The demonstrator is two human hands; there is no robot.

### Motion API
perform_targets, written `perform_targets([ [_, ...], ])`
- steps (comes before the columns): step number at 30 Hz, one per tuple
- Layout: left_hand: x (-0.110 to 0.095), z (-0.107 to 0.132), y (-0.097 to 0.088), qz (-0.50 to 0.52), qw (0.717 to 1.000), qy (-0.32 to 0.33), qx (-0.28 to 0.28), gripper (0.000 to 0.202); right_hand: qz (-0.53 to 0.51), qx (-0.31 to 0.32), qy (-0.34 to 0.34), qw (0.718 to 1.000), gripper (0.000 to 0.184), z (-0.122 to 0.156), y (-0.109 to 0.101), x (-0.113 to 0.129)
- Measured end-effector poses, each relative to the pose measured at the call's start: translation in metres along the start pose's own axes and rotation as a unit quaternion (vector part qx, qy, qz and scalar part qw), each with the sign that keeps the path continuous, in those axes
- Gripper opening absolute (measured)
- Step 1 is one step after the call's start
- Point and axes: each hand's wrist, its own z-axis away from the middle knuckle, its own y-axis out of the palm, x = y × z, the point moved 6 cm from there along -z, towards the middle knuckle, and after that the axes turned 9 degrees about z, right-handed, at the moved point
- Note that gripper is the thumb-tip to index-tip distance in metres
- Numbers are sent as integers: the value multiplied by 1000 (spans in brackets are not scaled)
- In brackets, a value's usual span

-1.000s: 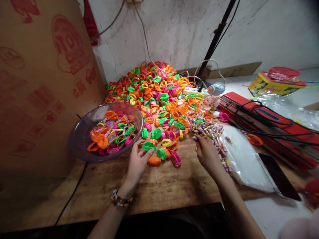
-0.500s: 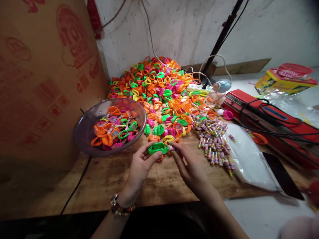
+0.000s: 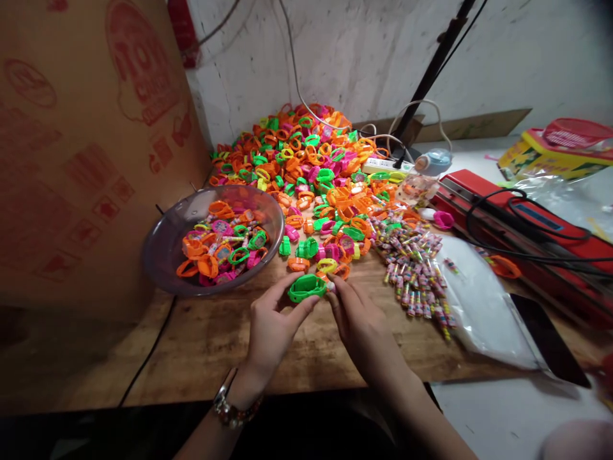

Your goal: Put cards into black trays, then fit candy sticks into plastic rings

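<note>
Head view, looking down at a wooden counter [image 3: 205, 345] with worn, stained planks.

**Hands.** The left hand [image 3: 272, 322] is clamped by thumb and forefinger on a green plastic band [image 3: 306, 287], a glossy oval loop held just above the counter's near edge, in front of the bowl and the heap. The right hand [image 3: 364, 326] has its fingertips [image 3: 338, 291] bunched against the band's right end; whether they grip it cannot be told. A beaded bracelet [image 3: 230, 409] circles the left wrist.

**Surroundings.**
- Left of the hands stands a translucent grey bowl [image 3: 163, 236], round and shallow, part filled with orange, pink and green bands.
- Behind the hands a large heap of bands [image 3: 306, 166] in the same neon colours slopes up to the wall.
- Right of the heap lies a spread of small wrapped candy tubes [image 3: 412, 268], partly on a clear plastic bag [image 3: 479, 313].
- Further right are a long red sealer [image 3: 527, 236] crossed by a looped black cable [image 3: 502, 204], and a flat black slab [image 3: 550, 338] at the bag's near corner.
- A small bottle with a blue cap [image 3: 426, 169] and a white power strip [image 3: 378, 167] sit at the heap's right edge.

**Room.** A printed cardboard box [image 3: 71, 160] walls off the left side. The rough whitewashed wall [image 3: 359, 51] carries loose wires and a slanting black pole [image 3: 431, 70]. A yellow box [image 3: 541, 160] lies far right.
</note>
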Motion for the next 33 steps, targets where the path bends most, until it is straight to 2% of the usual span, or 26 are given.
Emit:
perform_targets([
  [4,0,1,-1,-53,998,33,1,38,96,26,-20,995,31,-1,-2,5],
  [8,7,5,-2,-96,995,29,14,36,236,43,-94,966,26,-2,-1,10],
  [10,10,6,-4,-117,993,25,18,38,227,44,-134,964,28,0,1,14],
  [13,4,5,-8,-181,981,57,38,36,157,50,-149,975,28,0,5,12],
  [15,-9,-2,-19,-238,965,108,8,35,132,78,-124,980,19,-3,8,-3],
  [17,-30,-10,-40,-304,931,177,-98,38,157,122,-60,978,33,-7,13,-36],
  [18,-41,-13,-50,-343,901,213,-159,42,190,146,-8,971,42,-8,16,-60],
  [19,-49,-15,-57,-384,866,247,-203,46,230,167,51,957,43,-9,19,-85],
  [20,-53,-16,-58,-424,833,278,-220,51,273,185,114,937,39,-7,22,-111],
  [21,-54,-17,-55,-458,806,312,-208,54,305,197,165,917,35,-5,26,-134],
  [22,-49,-18,-47,-487,788,340,-160,53,318,201,193,906,31,-4,31,-150],
  [24,-25,-16,-21,-520,773,364,-2,43,331,195,228,895,27,0,43,-170],
  [26,10,-12,2,-530,771,322,145,34,334,178,250,891,30,2,54,-177],
  [27,26,-11,9,-529,776,284,193,32,337,167,262,889,33,3,58,-177],
  [28,39,-10,13,-527,784,245,218,30,339,155,275,886,36,4,60,-177],
  [30,54,-11,15,-520,801,194,224,23,337,132,297,884,39,5,61,-177],
  [33,59,-10,8,-492,824,168,226,9,312,106,304,894,42,3,57,-177],
])
